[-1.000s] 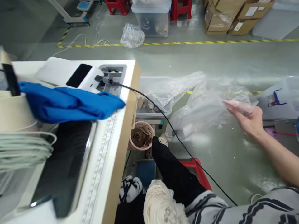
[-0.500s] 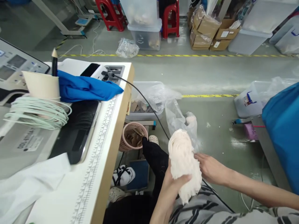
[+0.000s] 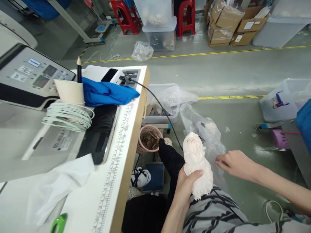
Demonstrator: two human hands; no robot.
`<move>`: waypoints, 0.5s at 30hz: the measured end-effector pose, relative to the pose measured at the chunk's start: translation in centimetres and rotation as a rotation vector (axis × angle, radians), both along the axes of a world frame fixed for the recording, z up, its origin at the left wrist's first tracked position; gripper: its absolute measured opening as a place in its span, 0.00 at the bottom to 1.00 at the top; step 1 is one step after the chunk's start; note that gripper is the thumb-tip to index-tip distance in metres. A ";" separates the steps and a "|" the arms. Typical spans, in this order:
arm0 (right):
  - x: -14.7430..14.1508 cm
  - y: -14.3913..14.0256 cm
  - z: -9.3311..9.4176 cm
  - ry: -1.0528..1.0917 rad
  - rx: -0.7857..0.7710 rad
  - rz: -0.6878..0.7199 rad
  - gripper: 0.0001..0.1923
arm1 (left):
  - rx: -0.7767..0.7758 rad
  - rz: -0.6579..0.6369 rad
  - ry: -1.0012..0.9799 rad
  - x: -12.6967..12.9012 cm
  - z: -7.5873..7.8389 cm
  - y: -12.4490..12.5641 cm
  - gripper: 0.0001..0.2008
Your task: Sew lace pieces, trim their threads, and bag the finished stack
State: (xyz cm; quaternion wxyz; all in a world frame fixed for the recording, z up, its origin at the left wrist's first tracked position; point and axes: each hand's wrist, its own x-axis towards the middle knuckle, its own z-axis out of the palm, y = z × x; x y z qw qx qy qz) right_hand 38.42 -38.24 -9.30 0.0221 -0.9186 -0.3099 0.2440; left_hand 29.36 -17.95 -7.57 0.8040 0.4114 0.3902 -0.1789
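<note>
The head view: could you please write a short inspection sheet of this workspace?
Surface: white tabletop, ruler markings along one side.
Job's things: cream stringy bundle, upheld; clear plastic bag beside it.
Clutter: blue cloth, white cloth, coiled pale green cord, beige cup.
Grips: left-hand grip closed on the bundle; right-hand grip near the bag, contact unclear.
Cables: black cable runs from the table's far corner over its edge.
Surroundings: pink basket with brown scraps; red stools and cartons beyond.
</note>
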 end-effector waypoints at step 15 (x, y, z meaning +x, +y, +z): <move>6.4 -0.5 -6.0 -0.090 0.359 -0.317 0.29 | 0.381 0.247 0.078 -3.2 1.6 1.5 0.43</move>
